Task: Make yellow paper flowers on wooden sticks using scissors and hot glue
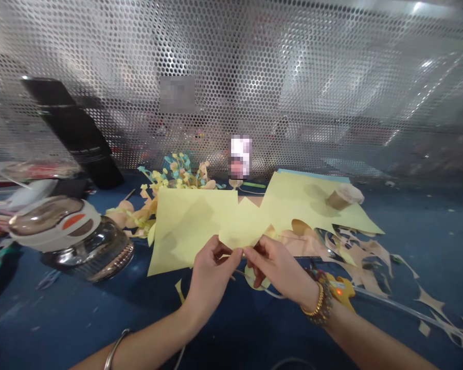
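A small piece of pale yellow paper (241,226) is pinched along its lower edge by both hands, above the table. My left hand (210,275) grips it with thumb and fingertips at the left of that edge. On the right, my right hand (280,270) pinches the same edge, its fingertips almost touching the left thumb. Behind the piece lies a larger yellow sheet (189,221). Under the right hand a round yellow paper piece (256,277) partly shows. Beside the right wrist is a yellow glue gun (342,293) with an orange light lit and a clear stick behind it.
Paper flowers (185,169) lie at the back, near an upright phone (239,156). A tape roll (345,198) rests on yellow sheets (293,200). Cut paper scraps (370,257) spread rightward. A glass jar (111,246) and tall black object (77,133) stand left, before a perforated panel (312,77).
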`<state>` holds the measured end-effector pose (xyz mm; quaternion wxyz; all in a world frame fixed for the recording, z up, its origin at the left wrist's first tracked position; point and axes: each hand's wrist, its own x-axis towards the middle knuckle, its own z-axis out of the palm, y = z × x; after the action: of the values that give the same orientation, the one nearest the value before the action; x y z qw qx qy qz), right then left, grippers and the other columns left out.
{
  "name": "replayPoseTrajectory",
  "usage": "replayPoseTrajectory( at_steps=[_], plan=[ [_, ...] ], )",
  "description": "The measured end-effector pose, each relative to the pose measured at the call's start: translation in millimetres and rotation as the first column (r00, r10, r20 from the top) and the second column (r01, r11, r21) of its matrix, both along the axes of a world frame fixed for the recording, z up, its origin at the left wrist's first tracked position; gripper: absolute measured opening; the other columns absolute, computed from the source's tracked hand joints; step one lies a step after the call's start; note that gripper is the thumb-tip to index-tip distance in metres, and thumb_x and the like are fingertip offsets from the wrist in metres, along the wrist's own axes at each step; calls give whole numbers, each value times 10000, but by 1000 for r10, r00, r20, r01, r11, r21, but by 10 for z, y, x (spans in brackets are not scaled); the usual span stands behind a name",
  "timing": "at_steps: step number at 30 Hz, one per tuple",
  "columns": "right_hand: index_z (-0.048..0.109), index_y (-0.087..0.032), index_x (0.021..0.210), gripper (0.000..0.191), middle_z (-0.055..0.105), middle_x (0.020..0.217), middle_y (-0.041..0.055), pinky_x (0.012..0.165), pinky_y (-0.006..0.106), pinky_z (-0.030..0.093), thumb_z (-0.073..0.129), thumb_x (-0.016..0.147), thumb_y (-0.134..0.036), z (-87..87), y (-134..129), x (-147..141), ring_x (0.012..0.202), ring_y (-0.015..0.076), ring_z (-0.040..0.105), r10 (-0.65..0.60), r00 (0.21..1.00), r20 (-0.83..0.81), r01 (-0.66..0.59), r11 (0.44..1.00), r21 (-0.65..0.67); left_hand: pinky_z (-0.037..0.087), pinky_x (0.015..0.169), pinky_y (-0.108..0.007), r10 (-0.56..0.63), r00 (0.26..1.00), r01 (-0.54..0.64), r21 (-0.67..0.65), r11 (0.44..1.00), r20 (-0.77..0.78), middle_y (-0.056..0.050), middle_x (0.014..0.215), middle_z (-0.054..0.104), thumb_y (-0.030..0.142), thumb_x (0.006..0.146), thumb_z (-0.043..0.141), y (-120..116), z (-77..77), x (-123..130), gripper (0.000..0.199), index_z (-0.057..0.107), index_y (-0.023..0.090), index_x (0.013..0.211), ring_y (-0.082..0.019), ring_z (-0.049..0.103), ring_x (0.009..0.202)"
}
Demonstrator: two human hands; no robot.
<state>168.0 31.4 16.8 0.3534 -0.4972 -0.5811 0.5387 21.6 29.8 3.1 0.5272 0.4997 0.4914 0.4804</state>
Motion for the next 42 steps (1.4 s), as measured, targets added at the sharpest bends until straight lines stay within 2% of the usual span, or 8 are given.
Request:
replayPoseTrajectory(
  at_steps=[5, 11, 18, 24, 32, 35, 42],
  plan=[
    [475, -173, 776, 273, 499, 622, -50, 421, 226, 523, 546, 840, -428, 5, 12, 3, 452, 77, 524, 12, 997, -77, -17, 997, -73, 482, 592, -236, -6, 1000, 5, 32, 999, 22, 7, 708, 619, 276, 763, 640, 13, -29, 2, 239, 570, 160, 960, -167, 627, 721],
    [470, -177, 759, 267, 498, 621, -53, 423, 224, 527, 561, 827, -419, 7, 21, 0, 443, 71, 519, 4, 996, -92, -14, 995, -104, 505, 594, -246, -11, 999, 11, 20, 1000, 44, -34, 845, 675, 286, 743, 661, 10, -37, -3, 252, 563, 167, 942, -168, 645, 721],
    [472, -182, 733, 269, 494, 602, -53, 429, 235, 531, 553, 835, -417, 33, 31, 21, 438, 78, 526, 1, 997, -75, -9, 995, -102, 494, 578, -235, -27, 999, 27, -2, 1000, 32, -31, 763, 662, 382, 794, 591, 2, -33, -34, 224, 612, 164, 846, -179, 640, 744],
    [466, -181, 767, 250, 503, 646, -46, 418, 229, 522, 537, 846, -407, 4, 15, 11, 435, 70, 515, -20, 998, -52, 17, 998, -58, 456, 510, -221, -30, 991, 29, -13, 1000, -132, -2, 647, 623, 413, 764, 622, 30, -30, -37, 269, 605, 156, 687, -150, 590, 622],
    [473, -180, 785, 260, 504, 656, -34, 416, 244, 528, 529, 845, -428, 24, -15, -16, 472, 90, 518, -30, 1000, 0, 30, 1000, -7, 447, 491, -222, 12, 986, -9, 17, 1000, -164, 3, 654, 632, 396, 771, 611, 5, 3, -19, 246, 620, 158, 709, -142, 571, 576],
    [480, -178, 778, 254, 502, 655, -28, 402, 233, 522, 535, 840, -417, 25, -11, -13, 487, 92, 515, -31, 999, 11, 32, 999, -28, 450, 504, -224, 11, 985, -5, 36, 999, -172, 0, 679, 634, 386, 782, 602, -5, -6, -25, 234, 616, 159, 726, -146, 584, 596],
    [472, -173, 770, 234, 495, 633, -43, 413, 243, 533, 548, 834, -385, 40, -7, -12, 478, 83, 508, -28, 995, -92, 17, 993, -117, 444, 507, -224, -13, 989, 19, 36, 999, -150, -14, 750, 654, 373, 787, 601, 19, -14, -28, 211, 597, 164, 759, -146, 606, 609]
  ],
)
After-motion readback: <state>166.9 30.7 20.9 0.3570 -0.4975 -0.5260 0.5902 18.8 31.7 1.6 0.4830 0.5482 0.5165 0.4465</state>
